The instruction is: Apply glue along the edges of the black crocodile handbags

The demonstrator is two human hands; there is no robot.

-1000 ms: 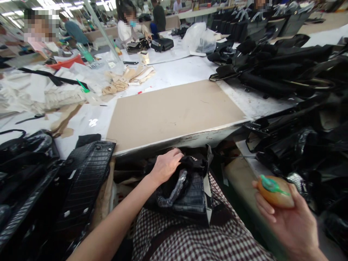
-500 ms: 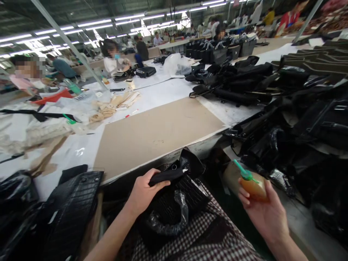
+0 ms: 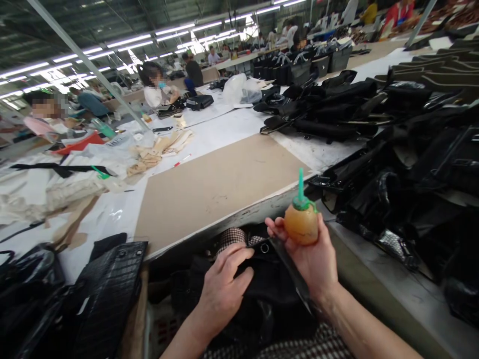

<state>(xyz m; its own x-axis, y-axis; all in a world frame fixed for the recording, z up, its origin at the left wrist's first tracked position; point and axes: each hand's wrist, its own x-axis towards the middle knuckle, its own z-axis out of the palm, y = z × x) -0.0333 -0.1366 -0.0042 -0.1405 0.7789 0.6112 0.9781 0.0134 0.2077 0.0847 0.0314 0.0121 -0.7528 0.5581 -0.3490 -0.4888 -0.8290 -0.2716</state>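
My right hand (image 3: 309,254) is wrapped round a squeeze bottle (image 3: 301,223) of amber liquid, its green nozzle pointing up. The bottle is above the right edge of a black bag (image 3: 262,304) lying in my lap. A ring-shaped metal fitting (image 3: 265,248) shows near the bag's upper edge. My left hand (image 3: 224,284) rests on the bag just left of that fitting, thumb and forefinger apart. Its other fingers are partly hidden. A dark flap or strip (image 3: 290,271) of the bag stands up beside my right palm.
Before me is a table with a tan board (image 3: 220,174). Black bags (image 3: 329,109) are heaped to the right, and a black crocodile-patterned piece (image 3: 108,294) lies at left. Another green-tipped bottle (image 3: 108,180) sits among pale scraps. Co-workers (image 3: 159,89) sit across the table.
My right hand has brought the bottle left, over the bag, with the nozzle now upright. My left hand has released its pinch on the bag's edge and lies on the bag, which has turned.
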